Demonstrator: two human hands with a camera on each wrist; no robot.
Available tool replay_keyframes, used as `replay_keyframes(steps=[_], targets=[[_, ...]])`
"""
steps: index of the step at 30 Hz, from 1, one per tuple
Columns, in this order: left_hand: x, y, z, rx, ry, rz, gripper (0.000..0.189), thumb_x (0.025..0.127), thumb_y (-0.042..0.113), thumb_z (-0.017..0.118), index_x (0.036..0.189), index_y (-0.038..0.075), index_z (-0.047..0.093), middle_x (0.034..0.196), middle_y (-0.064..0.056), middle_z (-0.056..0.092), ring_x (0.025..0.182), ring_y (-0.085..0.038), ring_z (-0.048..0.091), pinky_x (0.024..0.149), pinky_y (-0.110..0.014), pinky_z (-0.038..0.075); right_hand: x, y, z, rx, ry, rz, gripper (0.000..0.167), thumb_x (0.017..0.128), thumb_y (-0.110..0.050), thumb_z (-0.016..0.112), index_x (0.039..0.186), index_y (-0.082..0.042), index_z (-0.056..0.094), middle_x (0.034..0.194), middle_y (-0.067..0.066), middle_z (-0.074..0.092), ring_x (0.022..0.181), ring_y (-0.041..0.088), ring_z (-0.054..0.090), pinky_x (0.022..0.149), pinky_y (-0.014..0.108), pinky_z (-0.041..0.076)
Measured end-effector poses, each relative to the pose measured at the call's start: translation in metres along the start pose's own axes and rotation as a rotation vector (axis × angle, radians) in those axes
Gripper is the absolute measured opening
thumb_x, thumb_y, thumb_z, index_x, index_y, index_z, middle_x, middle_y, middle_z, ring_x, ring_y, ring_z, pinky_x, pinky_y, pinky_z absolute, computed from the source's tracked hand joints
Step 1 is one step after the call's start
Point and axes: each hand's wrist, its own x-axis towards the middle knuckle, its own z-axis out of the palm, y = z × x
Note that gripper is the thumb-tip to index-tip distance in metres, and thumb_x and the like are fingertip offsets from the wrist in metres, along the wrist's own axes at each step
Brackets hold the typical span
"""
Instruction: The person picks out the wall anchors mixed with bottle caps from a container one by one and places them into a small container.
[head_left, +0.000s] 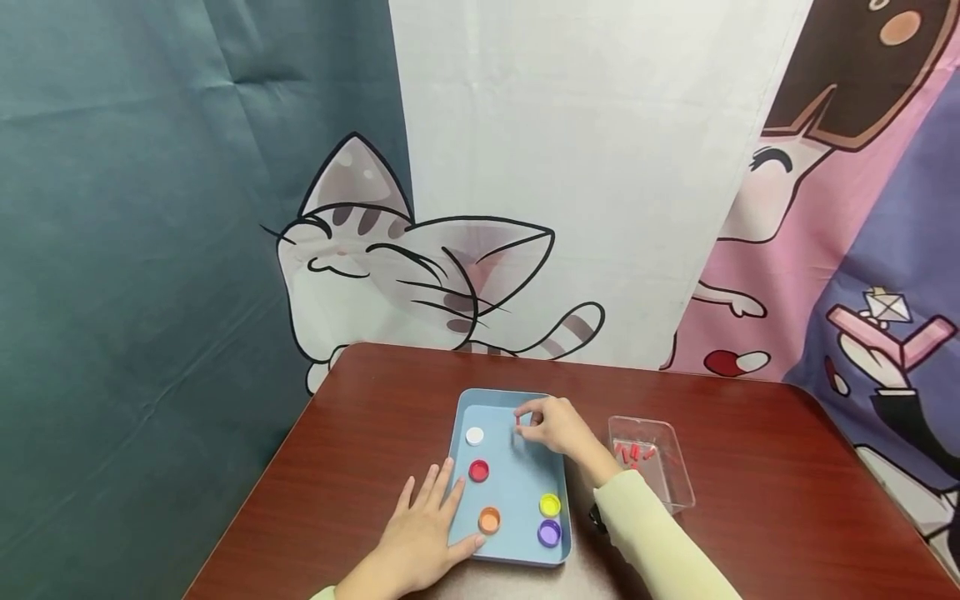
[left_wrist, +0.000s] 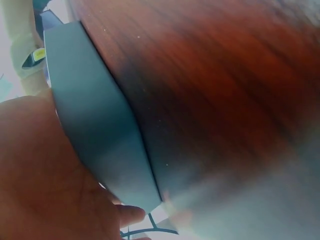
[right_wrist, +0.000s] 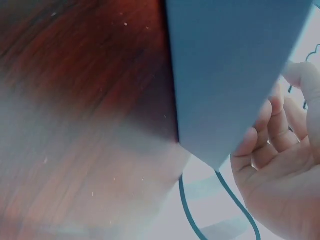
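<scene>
A light blue tray (head_left: 517, 546) lies on the table with several round bottle caps in it: a white cap (head_left: 475, 436), a red cap (head_left: 478, 471), an orange cap (head_left: 489, 521), a yellow cap (head_left: 550, 505) and a purple cap (head_left: 549, 533). My right hand (head_left: 558, 427) pinches a small red stick (head_left: 517, 421) between thumb and forefinger over the tray's far part. With fingers spread, my left hand (head_left: 422, 533) rests at the tray's left edge, thumb near the orange cap. The wrist views show the tray's outer wall (left_wrist: 95, 110) beside each hand; the stick is hidden there.
Right of the tray, behind my right forearm, stands a clear plastic box (head_left: 670, 467) holding several small red pieces (head_left: 634, 452). Brown wooden tabletop (head_left: 765, 500) surrounds both. A printed curtain (head_left: 600, 150) hangs along the table's far edge.
</scene>
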Motion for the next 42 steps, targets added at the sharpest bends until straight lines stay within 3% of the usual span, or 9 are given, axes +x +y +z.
replay_keyframes(steps=[16,24,31,42], targets=[[0.003,-0.001,0.001,-0.028,-0.024,-0.009,0.088,0.095,0.072,0.044,0.155,0.008,0.041,0.168,-0.017,0.018,0.153,-0.040,0.020,0.118,-0.066,0.017,-0.041,0.010,-0.043,0.085,0.028,0.035,0.026,0.084,-0.021,0.083,0.107,-0.010,0.079,0.064,-0.007,0.057,0.060,0.009,0.052,0.054,0.022,0.042],[0.001,-0.006,0.006,-0.017,-0.011,-0.012,0.090,0.094,0.075,0.042,0.155,0.009,0.041,0.168,-0.017,0.019,0.153,-0.040,0.021,0.118,-0.066,0.017,-0.076,0.019,-0.066,0.127,0.017,0.138,0.025,0.085,-0.021,0.082,0.109,-0.013,0.077,0.067,-0.004,0.057,0.052,0.012,0.050,0.040,0.026,0.040],[-0.002,-0.006,0.005,-0.014,0.000,0.006,0.089,0.095,0.074,0.042,0.155,0.009,0.041,0.167,-0.017,0.020,0.152,-0.040,0.022,0.118,-0.066,0.018,-0.102,0.037,-0.086,0.087,0.079,0.108,0.024,0.085,-0.021,0.083,0.107,-0.015,0.077,0.068,-0.006,0.058,0.059,0.008,0.052,0.047,0.023,0.041],[0.002,-0.003,-0.001,-0.022,-0.004,0.015,0.087,0.095,0.070,0.047,0.155,0.008,0.041,0.167,-0.018,0.019,0.152,-0.040,0.022,0.118,-0.066,0.018,-0.125,0.057,-0.111,0.041,0.142,0.111,0.027,0.084,-0.021,0.083,0.107,-0.009,0.077,0.071,-0.007,0.060,0.065,0.003,0.053,0.056,0.023,0.043]])
